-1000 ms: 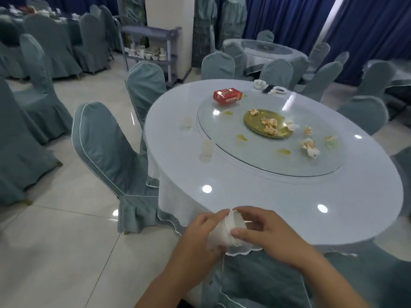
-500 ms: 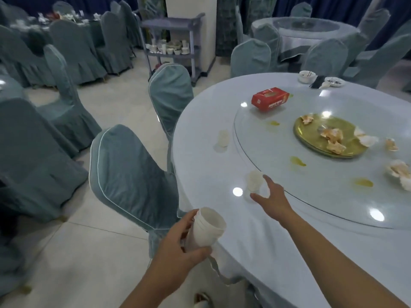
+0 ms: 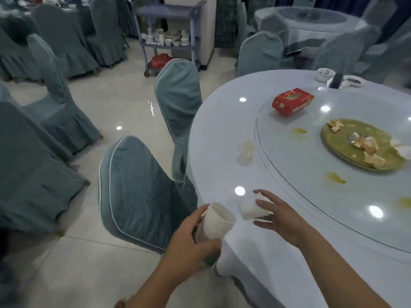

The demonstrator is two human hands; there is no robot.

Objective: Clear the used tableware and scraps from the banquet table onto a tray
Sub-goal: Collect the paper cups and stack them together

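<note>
banquet hall, cups at the near edge of the desk

round desk (image 3: pixel 222 134) under a pale cloth, with a teal-covered chair (image 3: pixel 138 196) pushed up to its near edge. just off that edge the left hand (image 3: pixel 189 243) curls round a stack of white cups (image 3: pixel 216 223). the stack leans, its long axis running up and to the right, open mouth towards the other hand. the right hand (image 3: pixel 282 218) pinches a single cup (image 3: pixel 251 208) between fingers and thumb above the cloth. it lies sideways, closed end towards the stack's mouth, close but apart. farther on, another cup (image 3: pixel 248 150) stands beside the glass turntable (image 3: pixel 289 174), which carries yellow spills, a gold plate (image 3: pixel 347 134) of scraps and a red box (image 3: pixel 292 104). small dishes (image 3: pixel 323 73) sit at the far rim. beyond stands a grey cart (image 3: pixel 169 34) with crockery.
</note>
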